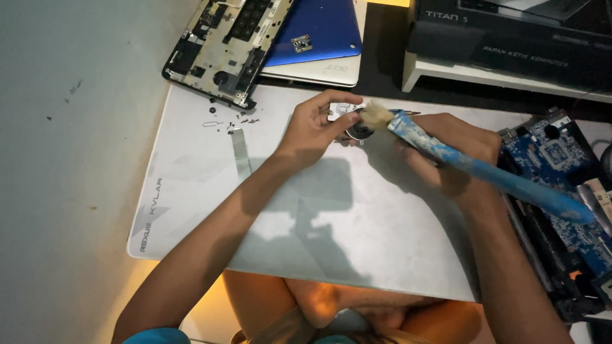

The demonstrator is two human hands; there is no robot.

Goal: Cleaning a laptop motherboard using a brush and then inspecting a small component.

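Observation:
My left hand [313, 124] holds a small round dark fan part [359, 131] above the far side of a white desk mat [210, 210]. My right hand [456, 150] grips a blue-handled paintbrush [497, 178]. Its pale bristles [376, 114] rest on the fan part. A white piece shows just behind my left fingers, partly hidden.
A stripped laptop chassis [226, 44] and a blue laptop lid [315, 28] lie at the mat's far edge. Several tiny screws [239, 121] and a flat ribbon strip [241, 153] sit on the mat's left. A blue circuit board [561, 185] lies to the right. A dark box [510, 32] stands on a white shelf.

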